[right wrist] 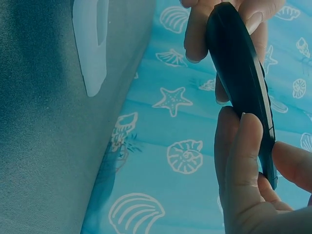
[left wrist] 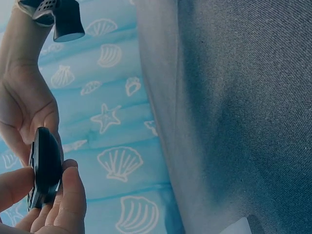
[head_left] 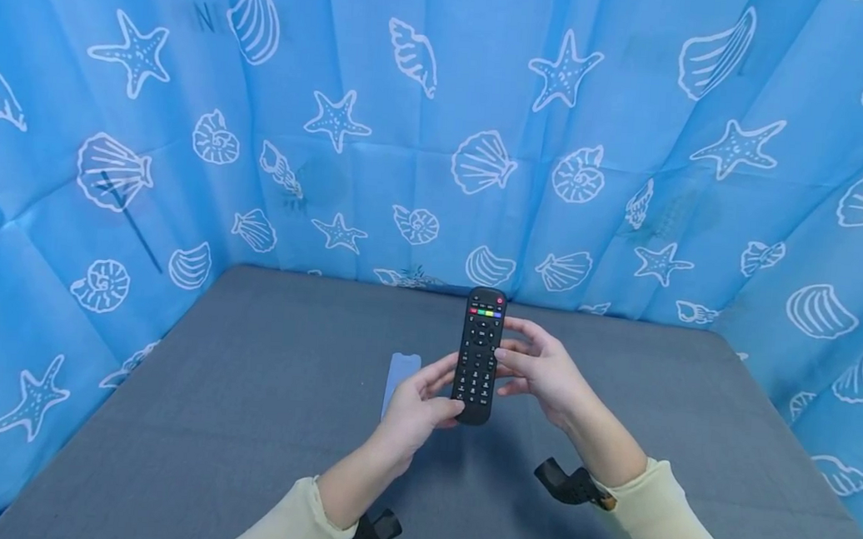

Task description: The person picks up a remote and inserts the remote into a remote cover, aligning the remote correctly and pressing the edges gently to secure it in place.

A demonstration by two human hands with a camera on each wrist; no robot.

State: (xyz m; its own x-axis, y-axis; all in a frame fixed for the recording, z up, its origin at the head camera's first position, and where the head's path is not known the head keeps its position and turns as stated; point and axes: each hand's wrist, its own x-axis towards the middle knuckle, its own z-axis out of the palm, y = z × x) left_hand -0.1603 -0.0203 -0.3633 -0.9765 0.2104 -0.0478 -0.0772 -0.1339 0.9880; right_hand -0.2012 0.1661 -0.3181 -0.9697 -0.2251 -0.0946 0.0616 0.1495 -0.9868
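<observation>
A left hand [head_left: 414, 409] pinches a black remote [head_left: 478, 356] low on its long side as the right hand [head_left: 547, 373] grips the opposite side higher.

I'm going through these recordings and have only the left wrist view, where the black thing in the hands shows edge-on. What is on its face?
Observer: The head view shows the black remote control face-on, with a row of red, green, yellow and blue keys near its top.
Operator: A pale corner pokes in at the bottom of my picture. What is it part of?
Observer: Going by the head view, probably the flat, pale blue piece on the grey table, partly hidden by the left hand.
Operator: The right hand's fingertips are hidden from me. Where is its thumb?
Observer: In the head view, the right hand has its thumb tip at the keypad's right edge.
</observation>
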